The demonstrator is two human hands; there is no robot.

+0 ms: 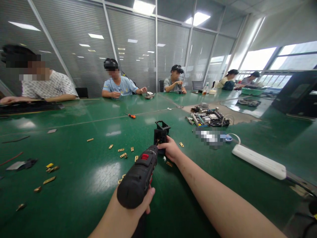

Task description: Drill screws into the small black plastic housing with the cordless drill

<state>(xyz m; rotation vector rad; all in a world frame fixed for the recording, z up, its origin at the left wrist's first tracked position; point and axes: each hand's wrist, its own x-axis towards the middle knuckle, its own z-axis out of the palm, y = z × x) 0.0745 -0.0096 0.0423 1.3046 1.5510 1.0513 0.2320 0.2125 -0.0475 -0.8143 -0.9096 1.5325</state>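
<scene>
My left hand (148, 197) is wrapped round the handle of a black cordless drill (138, 175) with a red switch on top. The drill points away from me, its chuck reaching a black plastic housing (160, 135). My right hand (171, 150) grips that housing from the right, fingers closed on its lower side. Something brass-coloured shows inside the housing near the drill tip; whether the bit touches it I cannot tell. Behind it stands a second black square frame (162, 126). Small brass plates (121, 150) lie left of the housing, and another plate (181, 144) lies to its right.
On the green table (81, 185) lie an orange screwdriver (131, 116), a circuit board (210, 117) and a white power strip (259, 161). More brass pieces (49, 180) and a red wire (11, 158) are at left. Several people sit along the far side.
</scene>
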